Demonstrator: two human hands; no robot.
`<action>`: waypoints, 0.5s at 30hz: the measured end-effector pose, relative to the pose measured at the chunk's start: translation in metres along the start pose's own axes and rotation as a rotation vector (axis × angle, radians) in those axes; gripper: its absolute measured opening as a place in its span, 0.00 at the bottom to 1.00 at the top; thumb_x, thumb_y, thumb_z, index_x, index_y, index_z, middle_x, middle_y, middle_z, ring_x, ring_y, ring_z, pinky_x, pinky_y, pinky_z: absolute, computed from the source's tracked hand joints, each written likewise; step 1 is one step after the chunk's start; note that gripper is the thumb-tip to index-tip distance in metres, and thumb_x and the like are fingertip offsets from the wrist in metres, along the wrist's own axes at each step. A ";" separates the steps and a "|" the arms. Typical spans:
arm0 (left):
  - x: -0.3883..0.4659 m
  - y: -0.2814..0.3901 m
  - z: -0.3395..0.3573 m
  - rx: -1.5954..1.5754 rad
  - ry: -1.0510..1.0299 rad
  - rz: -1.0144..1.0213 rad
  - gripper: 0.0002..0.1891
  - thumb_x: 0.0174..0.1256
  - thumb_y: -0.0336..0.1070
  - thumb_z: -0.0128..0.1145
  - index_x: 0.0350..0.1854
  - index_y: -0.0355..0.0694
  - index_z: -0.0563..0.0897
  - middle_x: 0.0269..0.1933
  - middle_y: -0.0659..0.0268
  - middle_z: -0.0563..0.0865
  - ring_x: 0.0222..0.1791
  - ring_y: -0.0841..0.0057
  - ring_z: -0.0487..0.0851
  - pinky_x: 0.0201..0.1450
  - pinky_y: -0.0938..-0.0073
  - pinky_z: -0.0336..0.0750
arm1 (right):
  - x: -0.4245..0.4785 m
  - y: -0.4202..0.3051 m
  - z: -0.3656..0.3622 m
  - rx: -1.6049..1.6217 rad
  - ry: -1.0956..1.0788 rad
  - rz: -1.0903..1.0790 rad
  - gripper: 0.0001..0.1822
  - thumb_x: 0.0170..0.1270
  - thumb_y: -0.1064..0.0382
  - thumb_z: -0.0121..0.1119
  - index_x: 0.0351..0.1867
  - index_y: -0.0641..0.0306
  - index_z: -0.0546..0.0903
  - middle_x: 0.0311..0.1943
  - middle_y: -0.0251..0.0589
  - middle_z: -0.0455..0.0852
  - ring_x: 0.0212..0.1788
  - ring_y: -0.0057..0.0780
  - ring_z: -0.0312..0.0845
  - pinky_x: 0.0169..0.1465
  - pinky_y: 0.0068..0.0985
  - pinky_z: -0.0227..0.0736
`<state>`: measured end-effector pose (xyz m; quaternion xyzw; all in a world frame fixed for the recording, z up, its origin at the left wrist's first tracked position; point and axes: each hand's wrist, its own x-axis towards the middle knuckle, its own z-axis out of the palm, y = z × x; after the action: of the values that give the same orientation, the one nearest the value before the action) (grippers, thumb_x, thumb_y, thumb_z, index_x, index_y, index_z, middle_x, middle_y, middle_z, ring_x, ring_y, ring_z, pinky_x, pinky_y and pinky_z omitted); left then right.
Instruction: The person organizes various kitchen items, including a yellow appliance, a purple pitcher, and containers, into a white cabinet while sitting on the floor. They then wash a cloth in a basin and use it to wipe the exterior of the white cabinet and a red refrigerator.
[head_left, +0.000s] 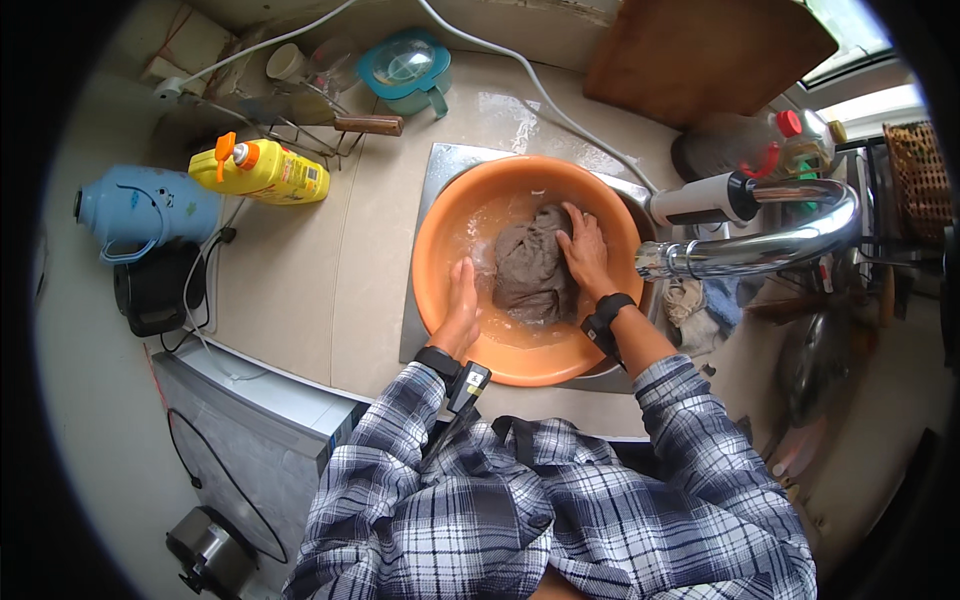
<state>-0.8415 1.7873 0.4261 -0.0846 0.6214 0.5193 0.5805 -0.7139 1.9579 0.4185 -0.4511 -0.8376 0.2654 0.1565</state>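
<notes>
A wet, crumpled grey-brown cloth lies in water in an orange plastic basin. The basin rests over a steel sink set in the counter. My right hand lies against the cloth's right side, fingers spread and pointing away from me. To the left of the cloth, my left hand is inside the basin, turned on edge, with a gap between it and the cloth. Neither hand grips anything. Part of the cloth's underside is hidden by the cloudy water.
A chrome faucet reaches toward the basin's right rim. Rags lie beside it. Leftward stand a yellow detergent bottle, a blue thermos and a knife on a wire rack. A white cable crosses behind the basin.
</notes>
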 end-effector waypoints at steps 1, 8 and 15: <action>-0.002 -0.006 -0.001 -0.071 -0.004 -0.090 0.43 0.60 0.74 0.37 0.70 0.52 0.49 0.71 0.55 0.53 0.71 0.55 0.48 0.65 0.38 0.49 | -0.002 -0.003 0.006 -0.068 -0.024 0.013 0.27 0.60 0.55 0.59 0.61 0.55 0.69 0.43 0.54 0.79 0.49 0.52 0.74 0.56 0.38 0.66; -0.001 0.001 0.006 -0.616 -0.248 -0.187 0.42 0.55 0.74 0.45 0.62 0.44 0.66 0.62 0.57 0.69 0.62 0.61 0.69 0.63 0.50 0.65 | -0.044 -0.088 -0.018 0.659 -0.617 0.245 0.19 0.52 0.53 0.67 0.38 0.67 0.82 0.35 0.44 0.84 0.38 0.27 0.79 0.43 0.25 0.72; 0.008 -0.002 0.007 -0.632 -0.357 -0.267 0.18 0.68 0.47 0.48 0.51 0.39 0.75 0.46 0.58 0.82 0.44 0.64 0.81 0.53 0.62 0.75 | -0.073 -0.094 -0.016 0.280 -0.391 -0.018 0.17 0.57 0.49 0.60 0.37 0.61 0.81 0.32 0.53 0.78 0.37 0.49 0.77 0.38 0.40 0.70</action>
<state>-0.8382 1.7954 0.4195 -0.2479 0.3037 0.6114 0.6874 -0.7292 1.8592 0.4851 -0.3575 -0.8110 0.4599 0.0550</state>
